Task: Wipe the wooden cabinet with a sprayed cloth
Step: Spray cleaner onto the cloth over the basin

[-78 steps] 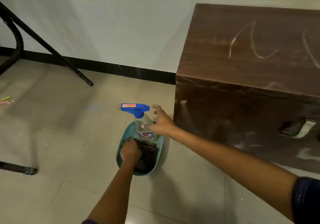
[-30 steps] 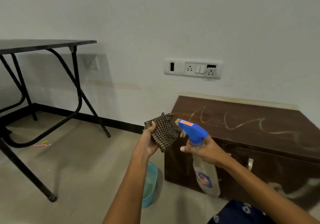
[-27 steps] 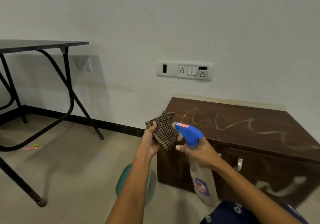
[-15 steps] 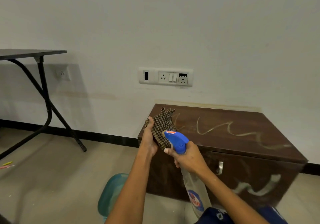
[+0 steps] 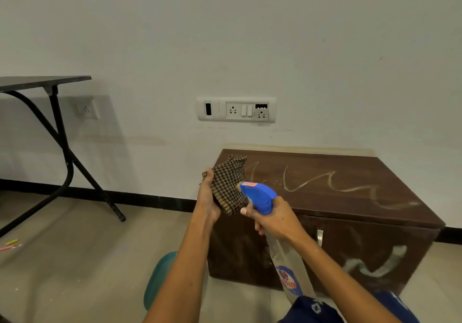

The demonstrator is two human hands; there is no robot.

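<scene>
Your left hand [image 5: 208,198] holds the checked cloth [image 5: 228,185] up in front of the left end of the wooden cabinet [image 5: 337,192], its grip clamped round the bunched lower folds. Your right hand [image 5: 275,220] has its grip clamped on the neck of the spray bottle [image 5: 260,196], with the blue nozzle pointed at the cloth and just beside it. A finger lies at the trigger; I cannot tell whether it is pressed.

The step in hand looks to be wetting the cloth. With the nozzle this close, the spray would likely soak one small patch, so draw the bottle back a little and let the mist spread. Loosen the bunch so that a broad, flat face meets the spray.

Aim squarely into the fabric. The switch panel [image 5: 236,109] sits on the wall above the cabinet, and stray mist should not drift that way.

Give short pulls and stop at damp, not dripping, since wood takes poorly to pooled liquid. The pale scrawls [image 5: 330,180] on the top probably need a well-wetted face, so turn the cloth and spray a second side.
</scene>
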